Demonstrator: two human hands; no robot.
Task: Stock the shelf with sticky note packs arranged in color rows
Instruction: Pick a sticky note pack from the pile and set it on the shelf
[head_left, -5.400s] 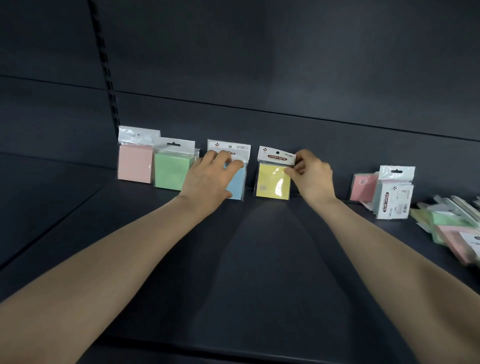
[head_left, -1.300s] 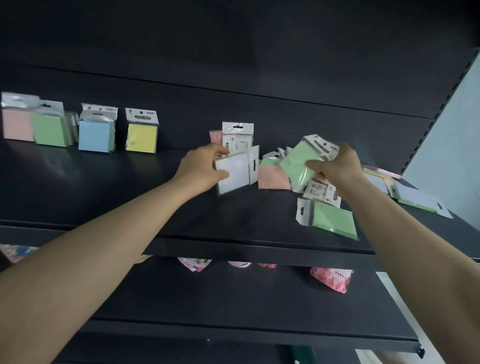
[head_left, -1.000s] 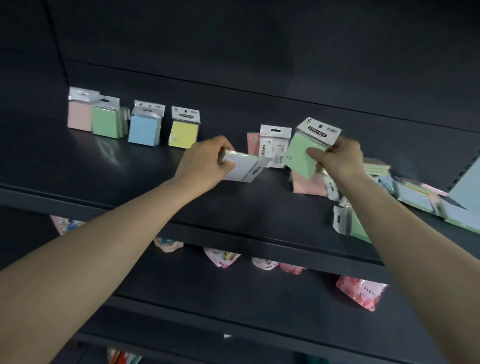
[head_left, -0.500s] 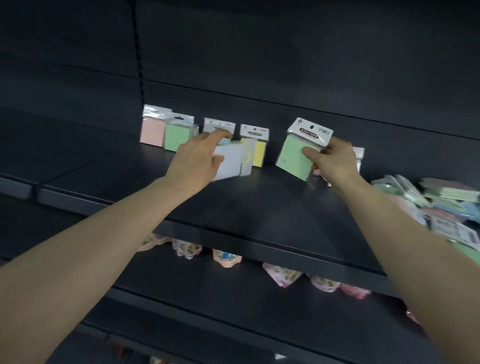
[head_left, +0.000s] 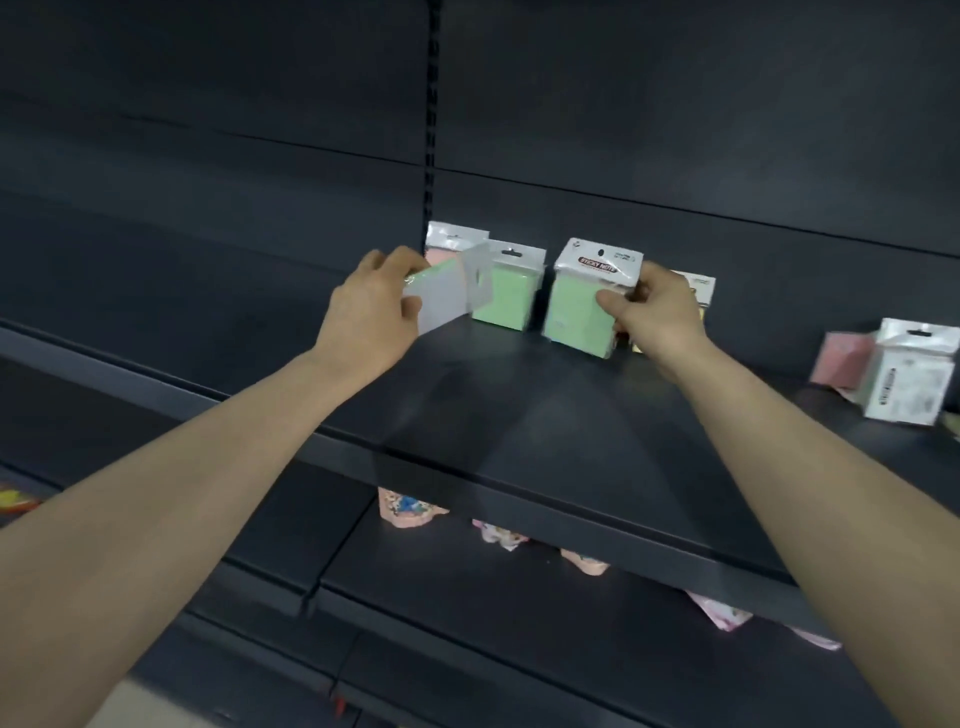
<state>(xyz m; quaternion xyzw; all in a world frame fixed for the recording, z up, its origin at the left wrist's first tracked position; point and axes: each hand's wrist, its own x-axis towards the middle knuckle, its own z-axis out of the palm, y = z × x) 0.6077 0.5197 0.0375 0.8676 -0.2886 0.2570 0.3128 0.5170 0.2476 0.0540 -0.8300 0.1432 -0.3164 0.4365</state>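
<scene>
1. Left hand (head_left: 366, 317): fingers clamped on a green pack (head_left: 441, 296), held tilted, back face outward, in front of the standing pink pack (head_left: 441, 244).
2. Green row: one standing green pack (head_left: 506, 296) on the shelf (head_left: 519, 415). Seat each carried pack upright, header up, directly in front of it.
3. Right hand (head_left: 657, 317): fingers clamped on a second green pack (head_left: 579, 312), label forward, just above the shelf.
4. Count: three green packs, two of them held; one yellow pack (head_left: 698, 291) partly hidden.
5. Far right: unsorted packs (head_left: 883, 369); count uncertain.
</scene>
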